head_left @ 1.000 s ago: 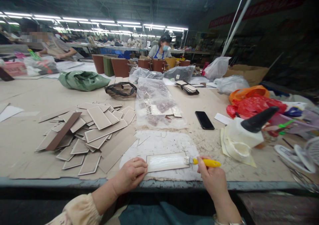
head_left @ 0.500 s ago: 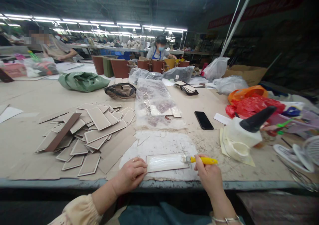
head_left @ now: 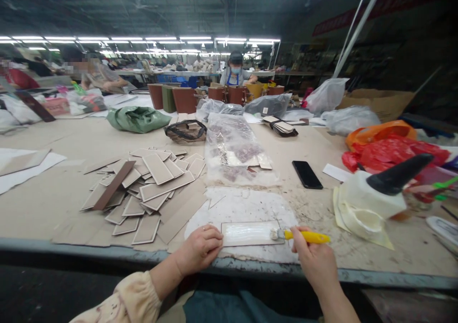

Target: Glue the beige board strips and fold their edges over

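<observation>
A flat rectangular panel (head_left: pixel 246 234), its face streaked with wet white glue, lies near the table's front edge on a white glue-stained sheet (head_left: pixel 246 206). At its left end, my left hand (head_left: pixel 203 246) is closed with the fingertips holding the panel's edge. My right hand (head_left: pixel 315 256) grips a yellow-handled brush (head_left: pixel 313 237), whose pale bristles rest on the panel towards its right end. Left of the sheet is a loose pile of beige pieces with pale borders (head_left: pixel 166 189), with a brown strip (head_left: pixel 114 184) lying across it.
A black phone (head_left: pixel 307 174) lies right of the sheet. Further right stands a white bottle with a black nozzle (head_left: pixel 375 194), near red plastic bags (head_left: pixel 379 153). Behind the sheet is a clear plastic bag (head_left: pixel 236 146); a green bag (head_left: pixel 138 119) lies further left. Co-workers sit beyond.
The whole view has shifted, so things appear further right. On the panel, the brush has moved slightly, its bristles now a little in from the right end. My left hand keeps its place.
</observation>
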{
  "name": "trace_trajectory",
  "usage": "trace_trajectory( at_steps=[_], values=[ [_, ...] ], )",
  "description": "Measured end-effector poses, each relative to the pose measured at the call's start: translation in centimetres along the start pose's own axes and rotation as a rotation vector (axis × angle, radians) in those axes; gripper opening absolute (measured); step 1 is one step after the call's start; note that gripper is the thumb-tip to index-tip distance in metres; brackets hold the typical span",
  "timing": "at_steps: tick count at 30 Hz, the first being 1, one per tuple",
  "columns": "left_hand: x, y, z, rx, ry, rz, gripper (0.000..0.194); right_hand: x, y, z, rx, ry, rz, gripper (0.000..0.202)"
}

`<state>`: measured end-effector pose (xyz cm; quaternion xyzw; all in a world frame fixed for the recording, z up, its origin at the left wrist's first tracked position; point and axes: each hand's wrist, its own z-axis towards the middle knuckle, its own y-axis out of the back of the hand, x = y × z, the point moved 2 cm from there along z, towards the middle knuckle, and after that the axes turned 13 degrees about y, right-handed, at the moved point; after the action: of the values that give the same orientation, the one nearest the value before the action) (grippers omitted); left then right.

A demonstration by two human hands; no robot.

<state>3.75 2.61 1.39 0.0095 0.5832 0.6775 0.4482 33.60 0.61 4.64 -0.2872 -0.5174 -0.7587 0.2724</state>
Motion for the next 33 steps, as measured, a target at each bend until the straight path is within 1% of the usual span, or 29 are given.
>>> trace_trajectory(
  at_steps=[2,3,5,7,9,11,12,14,17,19,21,24,27,31,33],
  values=[
    [0.1,-0.1,-0.1,0.002,0.0,0.007,0.018,1.0,-0.5,-0.2,-0.016,-0.056,0.116,0.041],
    [0.1,-0.1,-0.1,0.003,0.0,0.009,0.018,1.7,-1.2,-0.4,-0.01,-0.08,0.207,0.041],
    [0.1,-0.1,-0.1,0.009,0.005,0.01,0.017,3.2,-3.1,-0.9,0.012,-0.099,0.386,0.041],
    [0.2,-0.2,-0.1,0.017,0.01,0.012,0.016,4.5,-5.4,-1.5,0.077,-0.101,0.537,0.042],
    [0.2,-0.2,-0.1,0.018,0.01,0.012,0.015,5.0,-7.2,-1.8,0.138,-0.09,0.605,0.042],
    [0.3,-0.2,-0.1,0.012,0.002,0.011,0.015,4.9,-8.0,-1.9,0.182,-0.087,0.615,0.043],
    [0.3,-0.2,-0.1,0.011,-0.002,0.011,0.016,4.6,-8.1,-1.9,0.199,-0.087,0.606,0.043],
    [0.3,-0.3,-0.2,0.013,-0.007,0.013,0.017,4.0,-7.5,-1.7,0.207,-0.086,0.555,0.044],
    [0.4,-0.3,-0.2,0.014,-0.001,0.019,0.018,3.4,-6.0,-1.3,0.139,-0.104,0.454,0.046],
    [0.3,-0.2,-0.2,0.014,0.0,0.028,0.018,3.5,-5.6,-1.2,0.093,-0.12,0.461,0.046],
    [0.2,-0.1,-0.1,0.016,0.002,0.039,0.018,4.0,-6.0,-1.4,0.081,-0.112,0.531,0.044],
    [0.0,0.0,-0.1,0.022,0.019,0.057,0.019,5.1,-7.6,-1.8,0.115,-0.082,0.63,0.043],
    [-0.1,-0.1,-0.1,0.034,0.028,0.062,0.019,5.2,-8.5,-2.0,0.166,-0.082,0.626,0.042],
    [0.1,-0.1,-0.1,0.043,0.018,0.056,0.017,4.3,-7.4,-1.5,0.164,-0.079,0.527,0.04],
    [0.1,-0.1,-0.1,0.038,0.008,0.052,0.016,4.0,-6.9,-1.4,0.141,-0.09,0.532,0.04]
  ],
)
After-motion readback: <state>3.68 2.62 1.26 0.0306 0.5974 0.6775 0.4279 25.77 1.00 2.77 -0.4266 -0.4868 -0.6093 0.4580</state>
